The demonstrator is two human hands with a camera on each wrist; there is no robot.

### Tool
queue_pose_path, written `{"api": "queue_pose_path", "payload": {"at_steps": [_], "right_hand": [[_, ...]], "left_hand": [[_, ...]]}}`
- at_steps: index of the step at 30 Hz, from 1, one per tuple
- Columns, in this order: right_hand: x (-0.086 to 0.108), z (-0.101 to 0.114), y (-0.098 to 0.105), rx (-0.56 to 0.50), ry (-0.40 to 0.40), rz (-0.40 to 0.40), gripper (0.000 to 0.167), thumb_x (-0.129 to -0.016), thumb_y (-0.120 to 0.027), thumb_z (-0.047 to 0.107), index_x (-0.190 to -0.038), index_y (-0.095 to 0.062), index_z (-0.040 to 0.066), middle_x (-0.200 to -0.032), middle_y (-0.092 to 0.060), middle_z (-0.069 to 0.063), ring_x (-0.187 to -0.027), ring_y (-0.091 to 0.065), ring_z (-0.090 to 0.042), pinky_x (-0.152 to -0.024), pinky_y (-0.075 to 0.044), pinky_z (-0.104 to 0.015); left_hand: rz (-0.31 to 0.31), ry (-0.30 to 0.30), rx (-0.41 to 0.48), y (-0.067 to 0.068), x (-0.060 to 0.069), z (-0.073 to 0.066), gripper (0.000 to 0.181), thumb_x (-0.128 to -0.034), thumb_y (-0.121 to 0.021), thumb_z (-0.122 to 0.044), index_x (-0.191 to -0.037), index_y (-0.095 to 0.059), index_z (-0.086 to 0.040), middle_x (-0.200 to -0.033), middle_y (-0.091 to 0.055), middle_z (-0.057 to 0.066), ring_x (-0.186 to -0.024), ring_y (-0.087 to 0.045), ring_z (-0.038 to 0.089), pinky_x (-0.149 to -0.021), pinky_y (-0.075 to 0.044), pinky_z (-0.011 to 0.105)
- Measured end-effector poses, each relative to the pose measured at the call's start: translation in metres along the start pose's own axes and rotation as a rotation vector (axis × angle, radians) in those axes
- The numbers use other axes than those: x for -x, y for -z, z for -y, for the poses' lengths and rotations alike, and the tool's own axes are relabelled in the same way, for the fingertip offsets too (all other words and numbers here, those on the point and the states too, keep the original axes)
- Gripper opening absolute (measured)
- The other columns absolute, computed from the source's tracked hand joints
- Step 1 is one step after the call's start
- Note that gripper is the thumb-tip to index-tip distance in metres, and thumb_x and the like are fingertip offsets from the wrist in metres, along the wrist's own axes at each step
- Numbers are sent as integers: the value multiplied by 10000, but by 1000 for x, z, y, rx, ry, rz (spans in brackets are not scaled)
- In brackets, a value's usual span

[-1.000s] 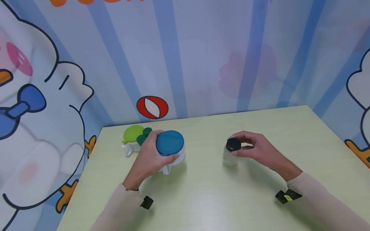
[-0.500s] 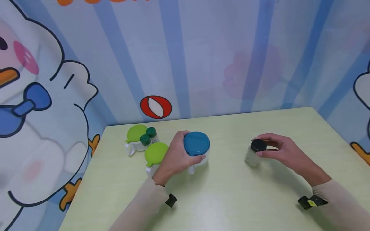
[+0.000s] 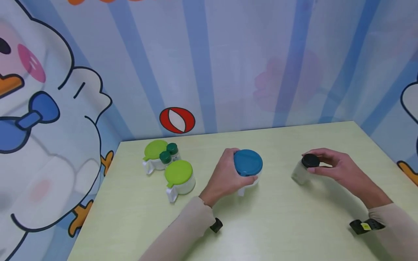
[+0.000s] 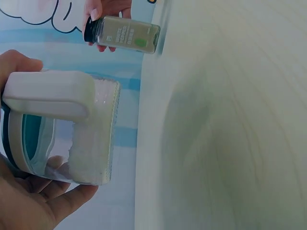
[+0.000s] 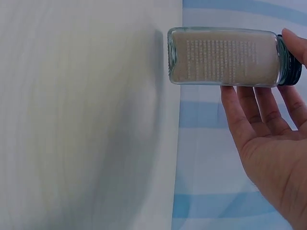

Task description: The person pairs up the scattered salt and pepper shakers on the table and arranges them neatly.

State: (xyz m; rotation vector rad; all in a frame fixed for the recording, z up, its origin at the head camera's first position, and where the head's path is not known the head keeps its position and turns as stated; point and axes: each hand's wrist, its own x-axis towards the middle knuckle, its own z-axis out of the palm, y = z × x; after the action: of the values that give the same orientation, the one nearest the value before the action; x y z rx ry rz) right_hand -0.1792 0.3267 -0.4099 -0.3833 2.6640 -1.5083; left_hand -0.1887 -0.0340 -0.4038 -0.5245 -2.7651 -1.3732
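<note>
My left hand (image 3: 225,177) grips a seasoning jar (image 3: 249,162) with a blue lid, its fingers spread around the lid end. In the left wrist view, that jar (image 4: 93,143) is clear, with a white handle and white grains inside. The jar is raised off the table. To its right, my right hand (image 3: 341,168) pinches the black cap of a glass spice jar (image 3: 299,174), which tilts slightly above the table. Pale powder fills this spice jar (image 5: 225,56) in the right wrist view, and small printed text covers its side.
On the left of the table (image 3: 130,217) stand two green-lidded jars with white handles, a nearer jar (image 3: 179,173) and a farther jar (image 3: 156,149). Small bottles with dark green caps, one bottle (image 3: 173,149) behind another (image 3: 165,157), stand beside them. A printed wall (image 3: 235,72) rises behind the table.
Both hands have moved right with their jars still held. The nearer green-lidded jar, mostly hidden behind my left hand before, now shows fully. My right hand's spice jar has tilted more.
</note>
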Motion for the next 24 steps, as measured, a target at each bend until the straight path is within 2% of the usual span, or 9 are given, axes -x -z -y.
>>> {"api": "queue_pose_path", "payload": {"at_steps": [5, 10, 17, 24], "right_hand": [[1, -7, 8, 25, -10, -8, 445, -955, -725, 257, -1376, -606, 178, -1351, -622, 32, -1189, -557, 83, -848, -553, -193], [1, -13, 16, 18, 38, 26, 427, -963, -714, 195, -1372, -604, 145, -1361, -622, -2, -1207, -574, 50, -851, -568, -216], [-1, -26, 29, -68, 103, 157, 449, -962, -688, 72, -1394, -565, 73, -1386, -621, -32, -1239, -600, -29, -878, -587, -286], [-13, -33, 36, -91, 217, 300, 442, -977, -610, -33, -1409, -534, 18, -1393, -601, -52, -1266, -586, -57, -889, -578, -283]], "left_hand": [[19, -18, 6, -16, -6, -9, 856, -762, -837, -454, -1427, -413, -122, -1362, -502, 16, -1215, -557, 231, -913, -572, 399], [31, -46, -2, -33, -11, -17, 850, -765, -828, -475, -1423, -421, -122, -1344, -505, 5, -1187, -565, 208, -905, -569, 361], [35, -66, -33, -56, -18, -29, 856, -765, -821, -509, -1420, -427, -124, -1336, -509, -4, -1178, -562, 192, -899, -568, 343], [27, -63, -32, -76, -24, -35, 852, -761, -830, -509, -1408, -435, -120, -1318, -517, -3, -1159, -565, 176, -886, -565, 317]]}}
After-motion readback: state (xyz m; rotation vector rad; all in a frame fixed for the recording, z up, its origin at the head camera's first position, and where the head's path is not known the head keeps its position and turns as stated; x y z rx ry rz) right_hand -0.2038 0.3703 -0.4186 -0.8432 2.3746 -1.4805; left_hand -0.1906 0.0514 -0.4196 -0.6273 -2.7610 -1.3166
